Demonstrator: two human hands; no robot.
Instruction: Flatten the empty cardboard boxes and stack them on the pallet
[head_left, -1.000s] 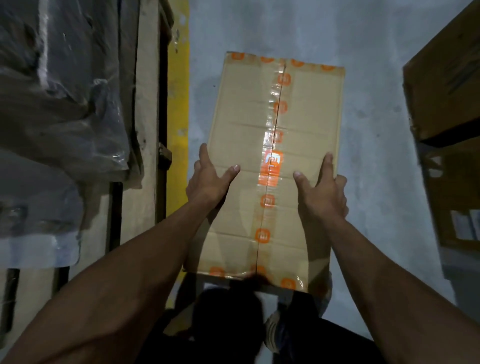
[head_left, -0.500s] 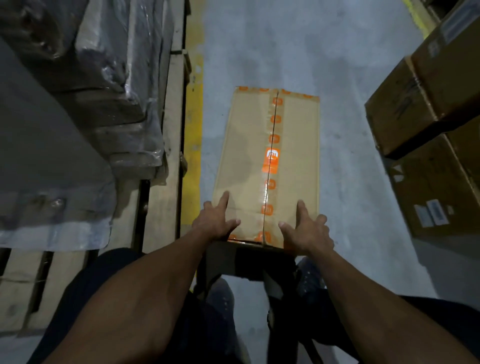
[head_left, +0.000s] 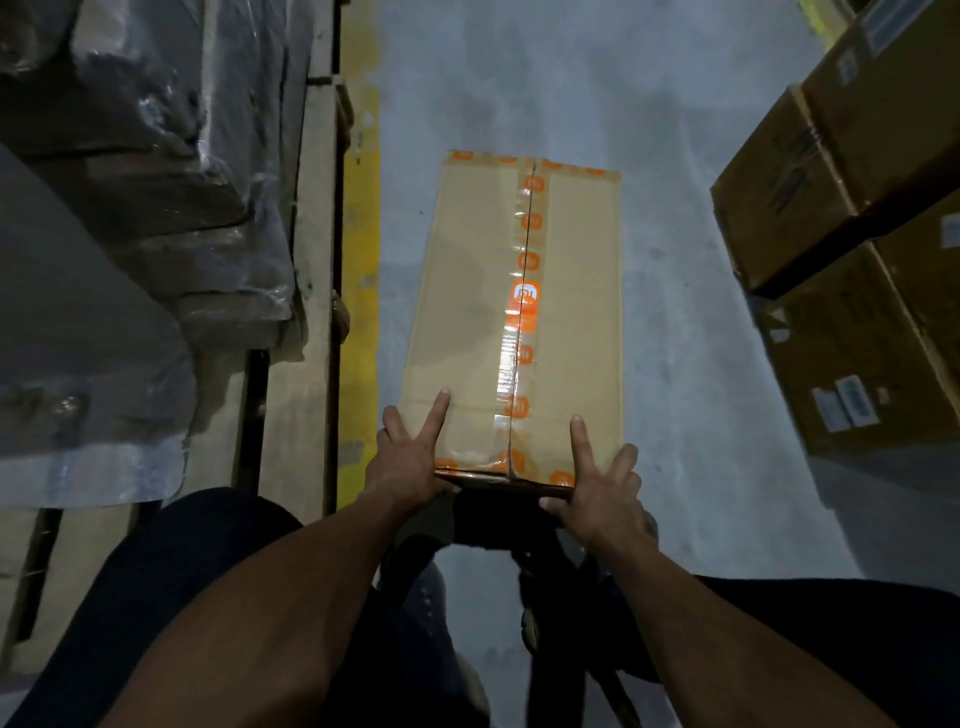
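Note:
A long tan cardboard box (head_left: 467, 312) sealed with orange-printed clear tape lies lengthwise on the grey floor in front of me, still in its boxed shape. My left hand (head_left: 410, 462) holds its near left corner, fingers spread on top and thumb along the near edge. At the near right corner, my right hand (head_left: 597, 493) grips the same way. A wooden pallet (head_left: 311, 312) runs along the left side.
Plastic-wrapped goods (head_left: 130, 208) sit on the pallet at left. A yellow floor line (head_left: 358, 312) separates pallet and box. Stacked brown cartons (head_left: 857, 234) stand at right. My legs and shoes are below the box's near end.
The box has gone from held close to me down onto the floor. Both hands slid from its middle sides to its near end corners.

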